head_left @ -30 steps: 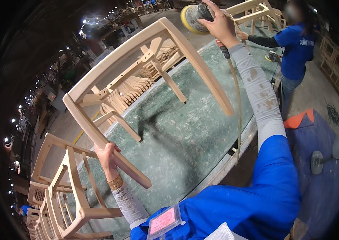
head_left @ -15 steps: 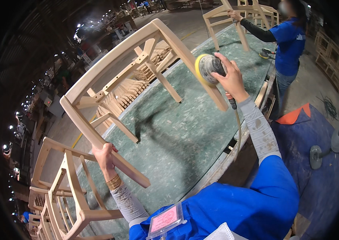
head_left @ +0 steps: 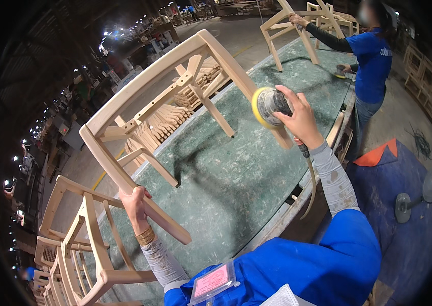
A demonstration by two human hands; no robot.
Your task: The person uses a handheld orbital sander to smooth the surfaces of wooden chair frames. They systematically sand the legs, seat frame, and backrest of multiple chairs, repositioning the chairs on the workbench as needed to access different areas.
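Chair frame of pale wood is over the middle of the green table, tilted, and the ends of its two shorter legs seem to rest on the tabletop. At the left end of the table, several more chair frames stand close together, probably so grouped to leave the middle of the table for one piece. Next, above the near left part of the table, the left hand is closed around one long leg, I think in order to keep the tilted frame steady. Beyond the far edge of the table lie many wooden parts, in neat rows. Over the right half of the table, the right hand is curved, half open, around the body of a sander; its yellow pad looks to touch the other long leg, and this grip from behind presumably leaves the pad free. The hose hangs down by the near edge of the table, perhaps so that it is out of the way. Toward the far right end of the table, a co-worker holds another chair frame upright with one hand, while a second sander is on the tabletop beside.
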